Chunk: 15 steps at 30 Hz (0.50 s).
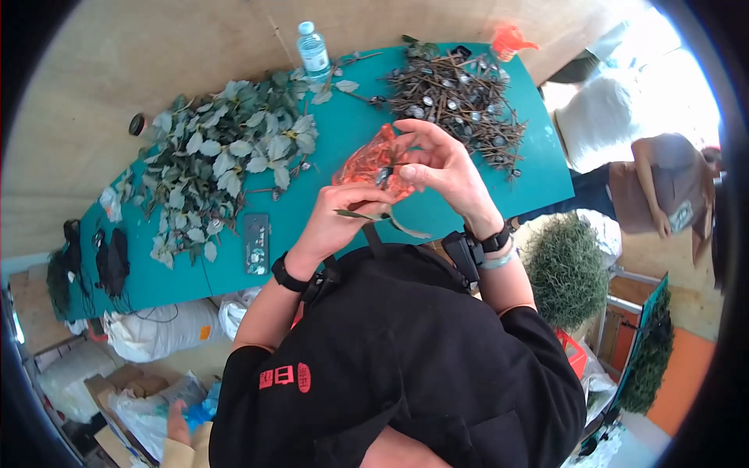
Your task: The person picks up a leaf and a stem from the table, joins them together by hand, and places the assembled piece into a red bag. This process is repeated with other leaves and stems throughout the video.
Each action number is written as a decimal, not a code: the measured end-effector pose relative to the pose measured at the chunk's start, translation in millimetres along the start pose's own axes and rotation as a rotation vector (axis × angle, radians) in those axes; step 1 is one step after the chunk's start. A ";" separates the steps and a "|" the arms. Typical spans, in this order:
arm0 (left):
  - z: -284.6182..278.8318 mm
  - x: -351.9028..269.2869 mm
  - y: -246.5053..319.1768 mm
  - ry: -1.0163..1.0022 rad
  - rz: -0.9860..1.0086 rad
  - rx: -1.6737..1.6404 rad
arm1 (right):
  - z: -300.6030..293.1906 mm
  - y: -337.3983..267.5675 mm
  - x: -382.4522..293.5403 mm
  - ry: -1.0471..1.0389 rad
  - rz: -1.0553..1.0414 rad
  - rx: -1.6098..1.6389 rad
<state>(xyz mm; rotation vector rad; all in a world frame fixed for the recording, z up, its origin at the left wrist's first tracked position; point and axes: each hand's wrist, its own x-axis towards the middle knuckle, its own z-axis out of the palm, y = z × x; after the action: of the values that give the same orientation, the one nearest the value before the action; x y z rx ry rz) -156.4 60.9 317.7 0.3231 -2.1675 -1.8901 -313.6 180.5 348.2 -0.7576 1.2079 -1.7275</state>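
Observation:
My left hand (357, 205) pinches a leafy stem with its fingertips. Narrow green leaves (412, 228) hang below that hand. Between my hands is a small silvery, dark-rimmed head (383, 175) on the stem. My right hand (439, 164) holds its thumb and fingers close around a thin stem piece beside this head, its index finger arched higher; the exact grip is partly hidden. Under both hands lies a crumpled translucent red plastic bag (366, 161) on the green tabletop (336, 126).
Grey-green leaf sprays (234, 152) are heaped left; brown stems with silvery heads (456, 105) are piled right. A water bottle (314, 51), a red plastic container (508, 44) and a dark decorated case (256, 243) stand or lie about. A person (655, 187) is at right; another person's hand (178, 421) is lower left.

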 end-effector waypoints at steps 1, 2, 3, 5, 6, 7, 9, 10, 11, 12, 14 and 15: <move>0.9 1.2 1.4 0.002 0.079 0.055 | 1.6 -0.1 0.6 -0.016 -0.018 -0.031; 2.6 1.6 1.6 0.000 0.159 0.110 | 2.6 1.1 0.3 -0.032 -0.013 -0.025; 3.0 0.5 1.6 0.014 0.153 0.116 | 4.1 2.5 -0.3 -0.022 -0.009 -0.061; 3.1 -2.0 1.4 0.019 0.131 0.106 | 6.5 4.7 -0.5 -0.001 -0.004 -0.136; 2.7 -3.3 1.3 0.020 0.122 0.099 | 6.4 5.5 -0.1 -0.012 0.000 -0.133; 2.1 -4.4 1.2 0.030 0.118 0.101 | 5.8 6.2 0.3 0.000 0.012 -0.167; 0.9 -6.8 0.9 0.020 0.118 0.109 | 6.7 8.7 1.7 0.027 0.037 -0.237; 0.5 -7.3 0.3 0.011 0.120 0.110 | 7.7 10.2 2.4 0.021 0.040 -0.240; -0.3 -8.2 -0.5 0.018 0.119 0.107 | 8.6 12.2 2.8 0.030 0.032 -0.201; -1.2 -9.3 -1.7 0.028 0.116 0.099 | 9.4 14.5 3.3 0.040 0.023 -0.162; -2.1 -11.4 -4.5 0.048 0.109 0.083 | 11.2 18.6 4.3 0.043 0.022 -0.127; -2.7 -12.1 -6.0 0.055 0.108 0.078 | 13.2 20.8 5.4 0.049 0.015 -0.094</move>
<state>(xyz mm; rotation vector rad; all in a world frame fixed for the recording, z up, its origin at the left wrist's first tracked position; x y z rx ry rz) -144.0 61.5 311.7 0.2636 -2.1806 -1.7229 -298.4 167.1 333.2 -0.7639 1.3329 -1.6957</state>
